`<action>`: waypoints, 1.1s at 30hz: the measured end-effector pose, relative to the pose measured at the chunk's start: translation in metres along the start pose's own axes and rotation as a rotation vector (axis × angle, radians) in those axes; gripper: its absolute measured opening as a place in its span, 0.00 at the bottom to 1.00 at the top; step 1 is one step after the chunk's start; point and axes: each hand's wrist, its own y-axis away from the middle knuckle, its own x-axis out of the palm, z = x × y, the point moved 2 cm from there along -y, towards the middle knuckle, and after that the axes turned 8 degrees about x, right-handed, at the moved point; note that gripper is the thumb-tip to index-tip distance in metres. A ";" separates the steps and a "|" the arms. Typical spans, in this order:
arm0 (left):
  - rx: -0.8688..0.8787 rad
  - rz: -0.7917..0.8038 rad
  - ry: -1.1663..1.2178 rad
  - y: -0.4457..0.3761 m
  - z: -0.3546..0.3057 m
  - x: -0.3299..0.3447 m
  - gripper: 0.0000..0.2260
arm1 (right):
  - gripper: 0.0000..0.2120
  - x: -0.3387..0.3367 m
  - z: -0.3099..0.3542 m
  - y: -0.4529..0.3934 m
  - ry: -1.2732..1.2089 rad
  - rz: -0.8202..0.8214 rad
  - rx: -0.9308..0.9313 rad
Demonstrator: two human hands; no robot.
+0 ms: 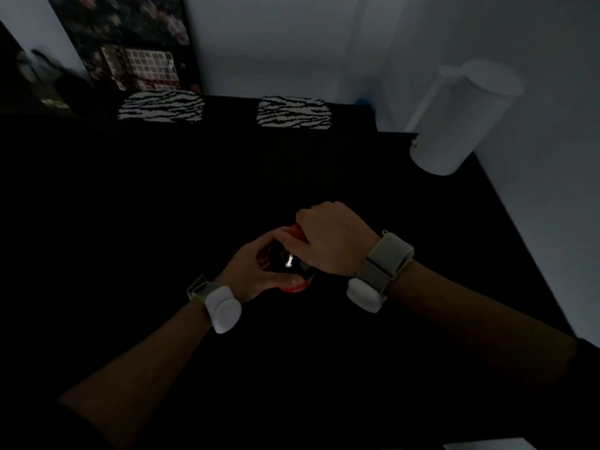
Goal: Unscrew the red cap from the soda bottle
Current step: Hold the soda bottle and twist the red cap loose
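Near the middle of the frame, a little below centre, the soda bottle [285, 263] stands on a very dark bench [422, 254], and both hands are closed on it. The left hand [251, 274] is wrapped around the dark body just under the shoulder, fingers curled to the far side; I judge that it holds the bottle fixed so the body does not turn together with the top. The right hand [328, 238] comes from the right and covers the top from above, its fingers closed on the red cap [293, 231], of which only a small red part shows between the two hands. This looks like a grip for twisting, but I cannot tell how far the cap is already loosened. The bottle seems about upright, its long axis vertical, the cap end pointing up toward the camera and leaning slightly to the upper part of the frame; a strip of red label [293, 287] shows under the left hand. Each wrist carries a pale band with a white pod. At the upper right of the frame a white cylinder [461, 118] stands well apart, beside the wall.
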 end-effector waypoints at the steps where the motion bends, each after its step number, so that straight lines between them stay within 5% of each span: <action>1: -0.014 0.000 0.016 -0.001 0.001 -0.001 0.33 | 0.22 -0.002 -0.001 -0.002 0.010 0.031 -0.031; 10: -0.076 0.014 0.098 -0.003 0.005 -0.005 0.41 | 0.23 -0.014 -0.003 -0.016 0.094 0.176 -0.274; 17: -0.067 0.033 0.096 -0.005 0.002 -0.004 0.38 | 0.19 -0.015 -0.004 -0.015 0.179 0.192 -0.314; 26: 0.067 -0.104 -0.092 0.000 -0.013 0.017 0.28 | 0.28 -0.004 0.009 0.006 0.191 -0.133 0.141; 33: 0.029 -0.211 -0.093 0.002 -0.009 0.027 0.33 | 0.28 0.005 0.013 0.006 0.163 -0.180 0.237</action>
